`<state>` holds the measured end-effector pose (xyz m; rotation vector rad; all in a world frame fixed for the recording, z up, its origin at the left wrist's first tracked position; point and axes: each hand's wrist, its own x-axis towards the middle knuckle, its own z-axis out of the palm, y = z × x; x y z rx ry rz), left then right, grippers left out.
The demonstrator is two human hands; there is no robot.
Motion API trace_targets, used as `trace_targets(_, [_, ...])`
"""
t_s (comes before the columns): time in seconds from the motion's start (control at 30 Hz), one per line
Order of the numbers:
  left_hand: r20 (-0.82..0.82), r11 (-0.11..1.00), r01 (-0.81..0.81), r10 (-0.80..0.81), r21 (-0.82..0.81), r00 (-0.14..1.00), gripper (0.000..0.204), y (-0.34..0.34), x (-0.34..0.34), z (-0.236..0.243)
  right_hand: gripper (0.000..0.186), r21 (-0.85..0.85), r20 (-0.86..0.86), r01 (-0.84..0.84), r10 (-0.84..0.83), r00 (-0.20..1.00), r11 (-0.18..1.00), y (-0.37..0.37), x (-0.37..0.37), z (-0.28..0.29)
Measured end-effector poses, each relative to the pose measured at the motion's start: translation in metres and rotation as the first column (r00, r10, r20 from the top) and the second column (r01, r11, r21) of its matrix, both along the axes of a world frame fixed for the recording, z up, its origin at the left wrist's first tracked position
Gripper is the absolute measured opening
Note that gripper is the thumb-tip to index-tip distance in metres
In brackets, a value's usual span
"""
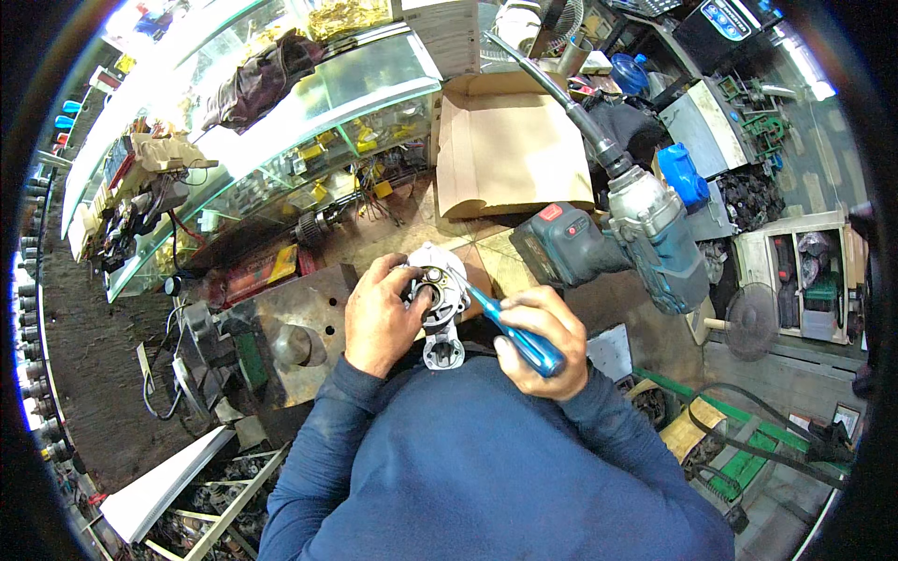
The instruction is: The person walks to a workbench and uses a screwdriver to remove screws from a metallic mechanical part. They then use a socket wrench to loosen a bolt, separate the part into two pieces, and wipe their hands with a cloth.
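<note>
My left hand (383,318) grips a silver cast metal housing (445,346) at the middle of the view, thumb and fingers over its round upper part, which has rings and openings. My right hand (547,341) holds a screwdriver (517,334) by its translucent blue handle, its shaft angled up-left to the housing's right side near the ring. I cannot tell exactly what the tip touches. Just beyond my right hand lies a teal and grey cordless impact wrench (655,257) with a long extension pointing up and a black battery.
An open cardboard box (510,140) stands behind. Glass display shelves (374,75) are at upper left. A metal plate (304,374) with holes lies left of my hand. Blue containers (681,173), a small wooden cabinet (776,229) and clutter stand right. Cables (758,407) hang at lower right.
</note>
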<state>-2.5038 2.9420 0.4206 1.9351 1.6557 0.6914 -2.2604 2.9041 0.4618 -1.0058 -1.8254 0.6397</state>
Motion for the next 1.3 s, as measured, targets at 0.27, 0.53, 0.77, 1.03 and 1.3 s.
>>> trace_targets(0.27, [-0.005, 1.0, -0.014, 0.014, 0.016, 1.0, 0.031, -0.001, 0.003, -0.003, 0.033, -0.056, -0.031, -0.02, 0.019, 0.999, 0.998, -0.004, -0.002, -0.008])
trace_targets(0.53, [0.005, 0.999, -0.003, 0.003, 0.042, 1.0, 0.032, -0.004, 0.001, -0.007, 0.018, -0.223, -0.23, -0.012, -0.041, 0.972, 0.975, -0.004, 0.013, -0.033])
trace_targets(0.77, [0.117, 0.999, -0.044, 0.044, -0.007, 0.992, 0.026, 0.003, 0.003, -0.019, 0.024, -0.369, -0.585, -0.128, -0.123, 0.802, 0.921, -0.014, 0.013, -0.057])
trace_targets(1.03, [0.217, 0.994, -0.099, 0.108, -0.049, 0.97, 0.026, 0.008, 0.002, -0.02, 0.025, -0.512, -0.815, -0.324, -0.331, 0.475, 0.795, -0.007, 0.017, -0.078])
trace_targets(1.3, [0.208, 0.995, -0.07, 0.083, -0.07, 0.975, 0.026, 0.016, -0.002, -0.02, 0.025, -0.522, -0.837, -0.401, -0.362, 0.41, 0.753, 0.001, 0.02, -0.088])
